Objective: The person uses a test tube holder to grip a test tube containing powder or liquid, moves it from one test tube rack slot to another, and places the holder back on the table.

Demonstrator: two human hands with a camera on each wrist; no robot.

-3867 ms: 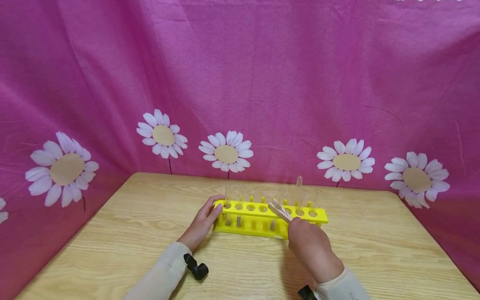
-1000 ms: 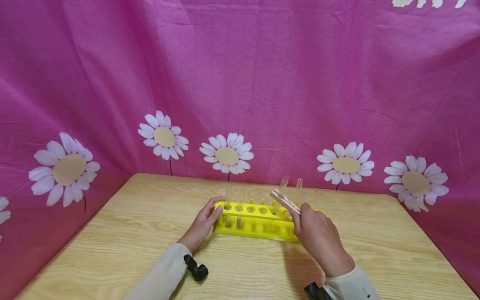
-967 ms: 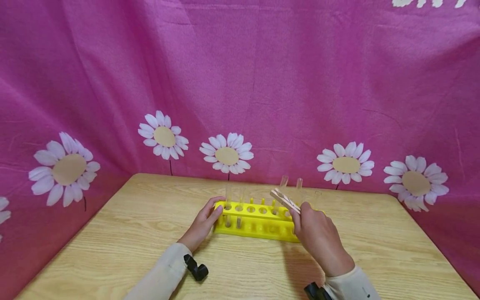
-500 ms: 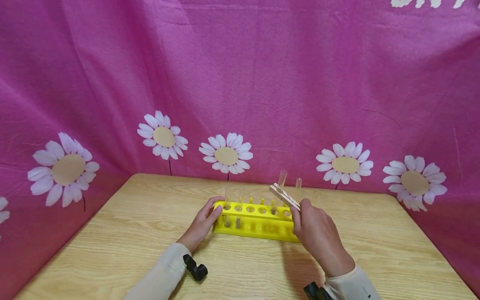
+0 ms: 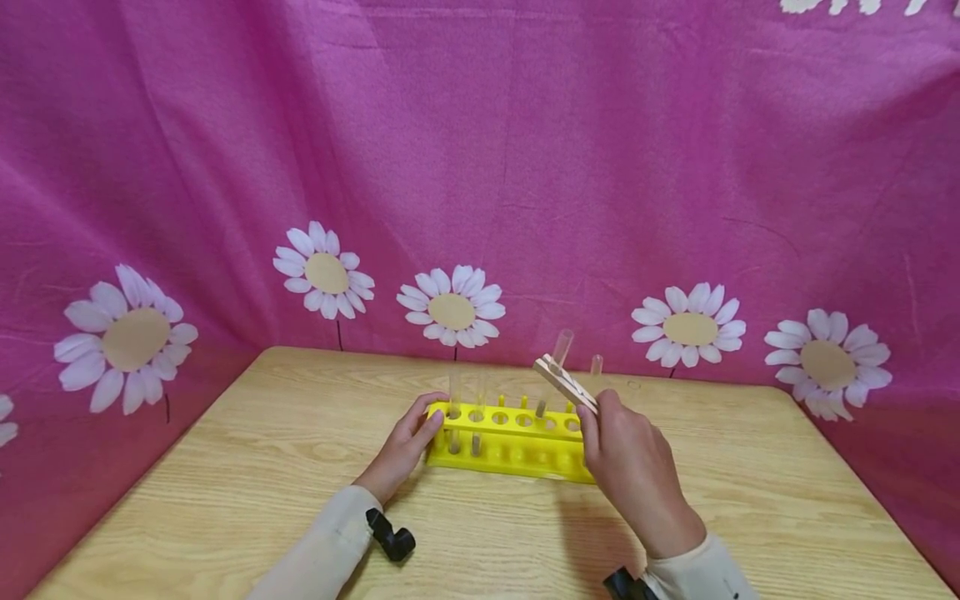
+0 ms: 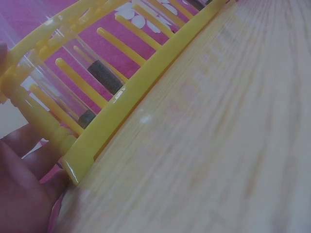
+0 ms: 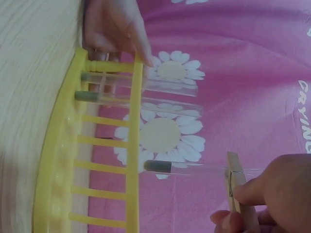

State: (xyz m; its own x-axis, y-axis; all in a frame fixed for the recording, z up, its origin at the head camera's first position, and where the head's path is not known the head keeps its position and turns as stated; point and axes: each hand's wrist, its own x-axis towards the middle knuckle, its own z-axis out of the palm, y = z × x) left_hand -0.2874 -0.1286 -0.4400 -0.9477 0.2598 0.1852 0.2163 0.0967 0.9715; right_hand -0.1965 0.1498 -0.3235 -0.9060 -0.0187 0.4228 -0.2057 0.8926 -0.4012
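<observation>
My left hand (image 5: 401,446) grips the left end of a yellow test tube rack (image 5: 517,469), thumb in front. My right hand (image 5: 637,475) pinches a wooden test tube holder (image 5: 567,386), which looks like a long clothespin. Clamped in its tip is a glass test tube (image 5: 562,348), tilted, with its top leaning right. Dark greyish-green matter (image 7: 158,166) fills its rounded bottom, which hangs just clear of the rack's top bar in the right wrist view. Two more test tubes with dark contents, one at the far left (image 5: 453,393) and its neighbour (image 5: 480,396), stand in the leftmost holes.
Another glass tube (image 5: 597,367) rises at the rack's right part, partly behind my right hand. Drying pegs (image 5: 524,402) line the rack's back. The rack stands on a light wooden table (image 5: 480,533), with a pink daisy-printed cloth (image 5: 525,167) behind it.
The holder has come onto a tube standing in the rack. That tube has risen up out of its hole and tilted. The left hand and the rack have stayed in place.
</observation>
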